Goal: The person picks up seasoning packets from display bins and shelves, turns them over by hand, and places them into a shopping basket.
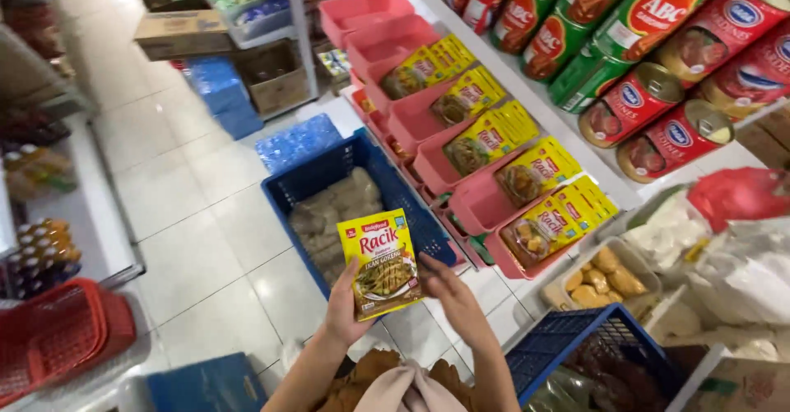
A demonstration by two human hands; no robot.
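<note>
A yellow seasoning sachet (382,262) with a picture of fried fish is held upright in front of me. My left hand (346,305) grips its lower left edge. My right hand (448,293) touches its lower right corner with the fingers around it. Below the sachet sits a dark blue plastic crate (346,165) with clear bags of goods inside. To the right, pink shelf trays (469,194) hold rows of matching yellow sachets (527,173).
Red and green tins (650,66) lie on the white shelf above the trays. A second blue crate (568,346) and a tub of fried snacks (605,276) sit at lower right. A red basket (58,334) stands at left, cardboard boxes (185,33) and water packs down the tiled aisle.
</note>
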